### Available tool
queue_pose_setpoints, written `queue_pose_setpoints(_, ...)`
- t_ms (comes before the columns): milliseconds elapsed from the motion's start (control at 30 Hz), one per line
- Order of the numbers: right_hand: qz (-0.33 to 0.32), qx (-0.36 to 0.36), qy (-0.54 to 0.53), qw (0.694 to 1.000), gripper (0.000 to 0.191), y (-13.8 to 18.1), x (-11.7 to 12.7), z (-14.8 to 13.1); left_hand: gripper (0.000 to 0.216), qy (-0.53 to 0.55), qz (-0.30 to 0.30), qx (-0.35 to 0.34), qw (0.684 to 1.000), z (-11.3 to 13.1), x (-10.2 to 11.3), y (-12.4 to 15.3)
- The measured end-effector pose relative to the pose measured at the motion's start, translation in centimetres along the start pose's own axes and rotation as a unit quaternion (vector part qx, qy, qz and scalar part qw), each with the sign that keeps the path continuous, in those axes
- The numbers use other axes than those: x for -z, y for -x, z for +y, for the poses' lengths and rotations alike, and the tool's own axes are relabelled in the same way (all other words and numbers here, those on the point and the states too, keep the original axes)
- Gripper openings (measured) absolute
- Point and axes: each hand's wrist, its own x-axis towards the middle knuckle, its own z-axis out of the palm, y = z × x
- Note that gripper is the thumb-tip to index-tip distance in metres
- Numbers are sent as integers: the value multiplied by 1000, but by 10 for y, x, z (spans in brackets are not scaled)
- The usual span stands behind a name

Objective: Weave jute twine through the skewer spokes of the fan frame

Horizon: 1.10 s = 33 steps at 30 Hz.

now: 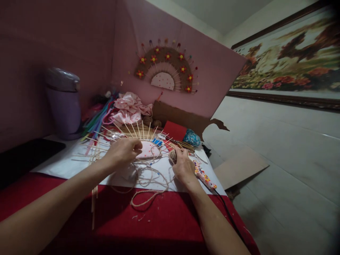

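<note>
My left hand (123, 150) hovers over the left part of a half-round piece covered in pink dotted cloth (148, 150), its fingers closed. What they pinch, if anything, is hidden. Thin wooden sticks (137, 130) fan out from the piece's curved edge. On the right, my right hand (183, 164) has its fingers closed around a small ball of twine (172, 156). Loose loops of twine (151, 193) lie between both hands and hang over the front edge of the white sheet.
A patterned glue gun (204, 177) with a black cord lies to the right. Behind are blue yarn (192, 137), red card (174, 131), crumpled pink cloth (129, 108) and pipe cleaners (102, 115). A purple container (64, 106) stands left. A finished-looking fan decoration (136, 69) hangs on the pink board.
</note>
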Motion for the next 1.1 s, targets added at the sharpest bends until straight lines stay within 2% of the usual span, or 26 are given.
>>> queue_pose_setpoints(67, 2, 3, 2, 1000, 63, 0, 1, 1, 17, -53, -37, -42, 997, -5, -6, 2)
queue_pose_setpoints(167, 2, 6, 3, 1000, 62, -1, 1, 3, 24, -90, -48, -116, 988, -6, -18, 8)
queue_pose_setpoints(267, -2, 1, 7, 1000, 58, -2, 2, 5, 21, -108, -46, -158, 980, -4, -25, 15)
queue_pose_setpoints(467, 66, -33, -8, 997, 47, -4, 5, 8, 12, -173, -45, -180, 967, -1, -24, 16)
queue_pose_setpoints(567, 132, -48, -60, 988, 48, -6, 11, 10, 17, -161, 9, -155, 975, 3, -19, 13)
queue_pose_setpoints(667, 220, -20, -156, 963, 41, -4, 18, 9, 18, -51, 86, -107, 989, 12, -12, 12)
queue_pose_setpoints(733, 248, 45, -236, 939, 37, 2, 22, 6, 13, 86, 100, -112, 985, 20, -9, 14)
queue_pose_setpoints(767, 240, 90, -276, 926, 36, 5, 23, 3, 12, 157, 91, -123, 976, 23, -8, 15)
queue_pose_setpoints(833, 184, 186, -343, 902, 42, 13, 24, -3, 11, 270, 55, -146, 950, 29, -8, 17)
queue_pose_setpoints(900, 107, 262, -384, 879, 50, 19, 22, -10, 11, 332, 20, -161, 929, 33, -10, 20)
queue_pose_setpoints(933, 78, 286, -392, 871, 47, 21, 20, -13, 11, 350, 8, -163, 922, 35, -11, 21)
queue_pose_setpoints(1033, 41, 302, -400, 864, 23, 21, 13, -17, 13, 393, -21, -138, 909, 38, -12, 23)
queue_pose_setpoints(1100, 46, 271, -435, 858, 20, 18, 8, -16, 18, 430, -34, -114, 895, 39, -10, 24)
